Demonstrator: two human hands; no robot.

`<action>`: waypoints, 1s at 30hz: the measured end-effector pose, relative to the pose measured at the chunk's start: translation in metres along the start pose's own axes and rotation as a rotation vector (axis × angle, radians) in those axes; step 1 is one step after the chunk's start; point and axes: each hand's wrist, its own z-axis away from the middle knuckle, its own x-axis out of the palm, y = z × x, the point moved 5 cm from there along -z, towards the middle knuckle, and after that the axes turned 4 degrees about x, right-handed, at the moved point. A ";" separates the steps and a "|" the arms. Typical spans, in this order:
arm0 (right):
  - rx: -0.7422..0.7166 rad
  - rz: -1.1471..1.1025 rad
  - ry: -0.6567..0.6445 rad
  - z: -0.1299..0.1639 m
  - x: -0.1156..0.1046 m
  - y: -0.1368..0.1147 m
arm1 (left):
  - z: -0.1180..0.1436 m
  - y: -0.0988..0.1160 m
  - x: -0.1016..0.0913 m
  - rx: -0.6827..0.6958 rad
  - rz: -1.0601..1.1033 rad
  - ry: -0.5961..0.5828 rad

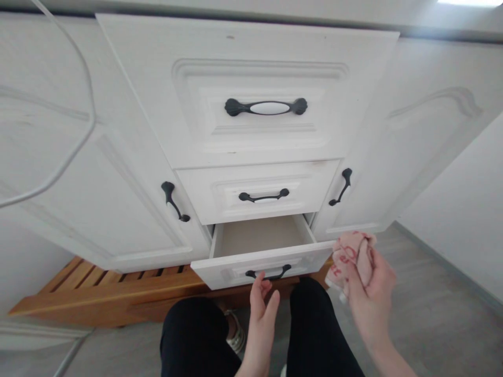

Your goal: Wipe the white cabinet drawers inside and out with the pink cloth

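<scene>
Left hand (pixel 262 302), fingers spread, reaches below the bottom drawer's handle (pixel 268 274); right hand (pixel 367 285) grips a cloth (pixel 349 259), print apparently red lettering.

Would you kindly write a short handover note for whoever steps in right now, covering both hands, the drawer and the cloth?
Left hand: open, fingertips just below the dark handle of the bottom drawer; contact cannot be told.
Right hand: closed around a crumpled pinkish cloth with red print, held beside the drawer's right corner.
Bottom drawer: pulled out; the part of its inside that shows looks bare.
The two drawers above it are shut.
Done: drawer opened, cloth in hand.
Left: the cloth has not yet touched the drawer.
</scene>
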 end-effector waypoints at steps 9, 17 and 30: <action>-0.488 0.328 0.109 -0.020 0.078 -0.014 | -0.046 0.009 0.002 0.284 -0.402 -0.131; -0.888 0.313 -0.078 0.015 0.171 -0.074 | -0.085 0.026 0.007 0.365 -0.553 -0.178; -1.275 0.183 -0.145 0.106 0.290 -0.163 | -0.040 -0.144 -0.073 -0.192 -0.797 -0.263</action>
